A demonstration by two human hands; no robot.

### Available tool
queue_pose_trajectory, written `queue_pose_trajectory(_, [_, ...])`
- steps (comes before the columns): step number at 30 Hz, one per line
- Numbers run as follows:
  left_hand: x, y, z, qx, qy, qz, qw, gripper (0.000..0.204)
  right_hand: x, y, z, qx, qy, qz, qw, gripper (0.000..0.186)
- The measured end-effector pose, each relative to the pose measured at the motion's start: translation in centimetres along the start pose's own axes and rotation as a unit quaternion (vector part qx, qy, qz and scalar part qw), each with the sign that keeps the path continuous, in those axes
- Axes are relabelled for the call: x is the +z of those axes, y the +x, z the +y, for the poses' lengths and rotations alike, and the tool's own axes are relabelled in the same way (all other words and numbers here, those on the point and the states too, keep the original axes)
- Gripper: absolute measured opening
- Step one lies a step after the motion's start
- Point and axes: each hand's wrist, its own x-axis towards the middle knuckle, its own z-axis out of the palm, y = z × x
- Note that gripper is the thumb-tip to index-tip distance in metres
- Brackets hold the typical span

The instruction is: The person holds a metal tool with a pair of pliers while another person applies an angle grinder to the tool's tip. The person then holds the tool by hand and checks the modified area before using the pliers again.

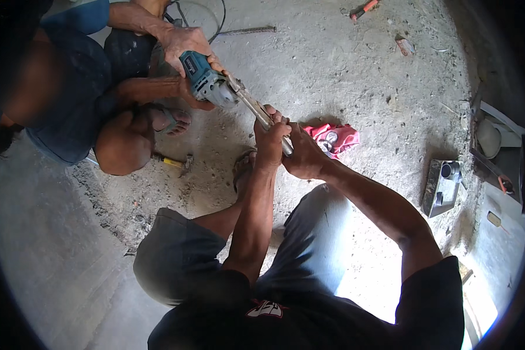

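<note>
In front of me, my left hand (268,143) and my right hand (305,153) are both closed round a long worn metal tool (254,105), right hand nearest its lower end. The tool slants up and left; its thicker far end is too small to name exactly. There it meets or nearly meets the disc of a teal angle grinder (198,73). A co-worker squatting at the left holds the grinder, one hand (185,46) over the body and the other (192,96) below it. Whether the disc turns, I cannot tell.
A red plastic bag or cloth (347,137) with round pieces lies beyond my hands. A yellow-handled hammer (175,162) rests by the co-worker's foot. At right stands a tray (430,189) with grey pipe fittings. Behind are a metal rod (248,30) and a red-handled tool (364,10).
</note>
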Motion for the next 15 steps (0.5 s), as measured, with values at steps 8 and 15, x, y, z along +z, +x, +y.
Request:
queue_pose_trajectory(8, [-1.7,1.1,-1.0,0.007,0.0,-0.035,0.999,0.044,1.1,1.0,1.9,-0.003,0.003,-0.003,1.0,0.056])
queue_pose_trajectory(15, [-1.7,2.7,-0.1,0.117,0.013,-0.107,0.987,0.04,1.1,4.5,3.1,-0.188,-0.055,0.066,0.978,0.057])
